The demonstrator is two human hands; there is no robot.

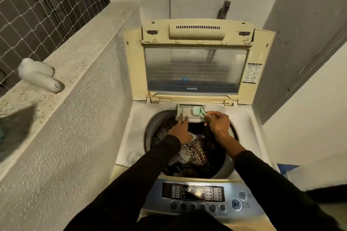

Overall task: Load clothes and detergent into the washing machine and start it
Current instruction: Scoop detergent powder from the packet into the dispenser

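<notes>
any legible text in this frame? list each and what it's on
"START / PAUSE": beside the play/pause button on the control panel, upside down from this view, blurry, so a probable reading.
Display and key labels on the panel: too small to read.
Line of print at the lid window's lower edge: too blurred to read.
Sticker on the lid's right frame: too small to read.
White bottle on the ledge: no text visible.

Place: home laundry corner, seemingly on a balcony or utility ledge.
Appliance: top-loading washing machine, lid raised, clothes in the drum.
Controls: button panel at the machine's near edge.
Walls: plain painted plaster, narrow recess.
Left side: rough concrete parapet with a white bottle lying on it.
Opening: netting above the parapet.
</notes>
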